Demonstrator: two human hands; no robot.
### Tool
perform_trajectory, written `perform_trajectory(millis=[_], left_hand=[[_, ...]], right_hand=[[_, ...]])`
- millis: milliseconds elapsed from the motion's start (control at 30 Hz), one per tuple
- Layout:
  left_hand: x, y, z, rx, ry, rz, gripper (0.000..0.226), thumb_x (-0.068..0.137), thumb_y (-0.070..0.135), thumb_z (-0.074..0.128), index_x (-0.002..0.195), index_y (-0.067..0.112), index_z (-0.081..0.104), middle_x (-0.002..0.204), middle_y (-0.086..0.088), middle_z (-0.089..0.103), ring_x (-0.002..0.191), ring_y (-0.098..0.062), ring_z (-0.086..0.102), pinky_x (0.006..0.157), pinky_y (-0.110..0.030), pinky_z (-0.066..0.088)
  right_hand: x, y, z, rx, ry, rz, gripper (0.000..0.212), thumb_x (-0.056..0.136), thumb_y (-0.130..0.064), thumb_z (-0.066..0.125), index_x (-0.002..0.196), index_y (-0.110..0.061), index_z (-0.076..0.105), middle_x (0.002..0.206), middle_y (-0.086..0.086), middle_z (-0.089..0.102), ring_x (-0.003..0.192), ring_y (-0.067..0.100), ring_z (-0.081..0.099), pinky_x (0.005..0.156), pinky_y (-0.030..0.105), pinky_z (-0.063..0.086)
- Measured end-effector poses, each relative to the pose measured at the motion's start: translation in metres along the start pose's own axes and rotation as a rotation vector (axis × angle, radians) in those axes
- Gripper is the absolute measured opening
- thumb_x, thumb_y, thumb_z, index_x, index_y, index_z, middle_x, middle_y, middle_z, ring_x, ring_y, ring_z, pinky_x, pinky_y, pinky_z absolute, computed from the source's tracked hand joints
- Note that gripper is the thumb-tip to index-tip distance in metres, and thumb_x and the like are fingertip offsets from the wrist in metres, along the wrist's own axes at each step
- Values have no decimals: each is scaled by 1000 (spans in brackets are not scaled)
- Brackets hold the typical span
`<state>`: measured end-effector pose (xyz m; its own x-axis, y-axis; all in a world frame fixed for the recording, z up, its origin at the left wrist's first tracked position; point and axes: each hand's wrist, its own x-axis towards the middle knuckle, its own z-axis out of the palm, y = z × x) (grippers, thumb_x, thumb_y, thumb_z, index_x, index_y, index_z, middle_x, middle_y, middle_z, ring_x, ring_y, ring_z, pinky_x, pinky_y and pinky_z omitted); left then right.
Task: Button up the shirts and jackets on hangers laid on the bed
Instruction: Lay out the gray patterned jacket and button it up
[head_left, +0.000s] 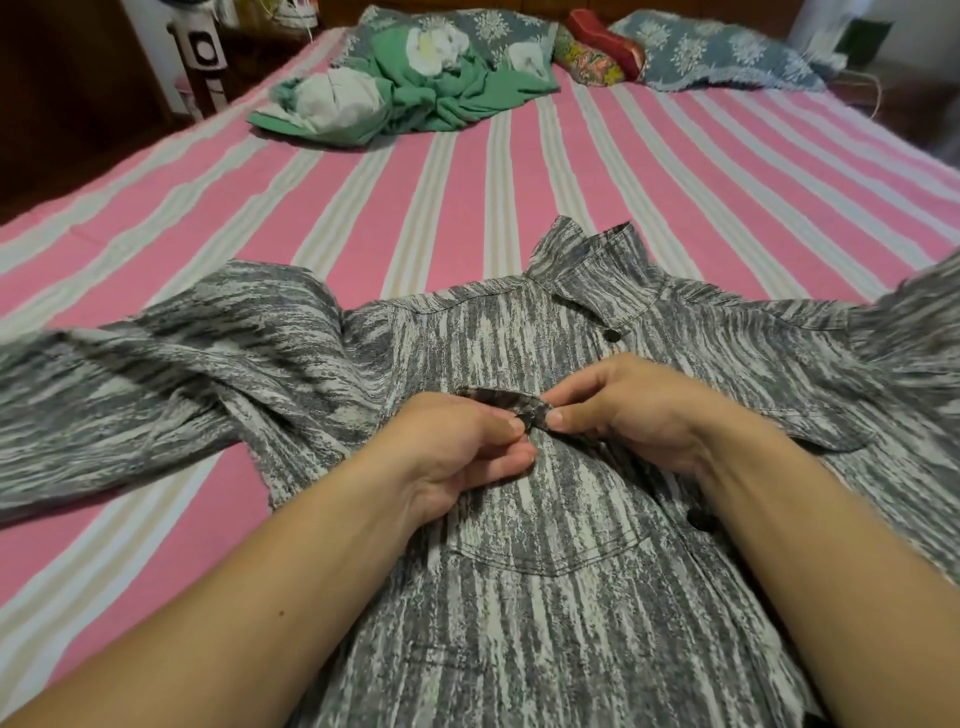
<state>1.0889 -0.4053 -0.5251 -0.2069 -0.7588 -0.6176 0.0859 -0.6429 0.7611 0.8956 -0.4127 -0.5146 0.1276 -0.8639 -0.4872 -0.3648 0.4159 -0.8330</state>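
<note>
Two hands meet over the gray shirt (519, 597) on the bed (441, 218): left hand (467, 452) and right hand (628, 410) both pinch its pocket flap (511, 402).

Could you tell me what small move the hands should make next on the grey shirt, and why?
Probably push the button through its hole at the pinched spot. Both the left hand and the right hand pinch the shirt front edge there, while the collar button already looks fastened.
</note>
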Motion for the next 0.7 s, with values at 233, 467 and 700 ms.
perform_trajectory(millis=[233, 467, 700], left_hand=[[-3, 2, 2, -4, 9, -7, 7, 88, -15, 63, 91, -11, 68, 73, -17, 73, 67, -23, 72, 60, -27, 62], [-3, 0, 3, -74, 17, -2, 9, 93, -12, 57, 98, -14, 65, 77, -20, 74, 71, -25, 74, 65, -29, 64], [-3, -3, 6, -48, 63, 37, 17, 94, 7, 67, 103, -7, 68, 69, -12, 74, 65, -21, 71, 66, -30, 64]], right_hand=[[-1, -2, 1, -24, 4, -42, 16, 81, 2, 74, 92, -8, 80, 96, 10, 77, 94, 27, 69, 87, 40, 55], [-8, -6, 1, -98, -91, -64, 37, 82, 10, 69, 107, -15, 78, 87, 0, 73, 77, 10, 67, 74, 26, 52], [-8, -2, 2, -151, -72, -78, 28, 87, 5, 66, 106, -14, 71, 99, 2, 76, 98, 19, 71, 98, 40, 54]])
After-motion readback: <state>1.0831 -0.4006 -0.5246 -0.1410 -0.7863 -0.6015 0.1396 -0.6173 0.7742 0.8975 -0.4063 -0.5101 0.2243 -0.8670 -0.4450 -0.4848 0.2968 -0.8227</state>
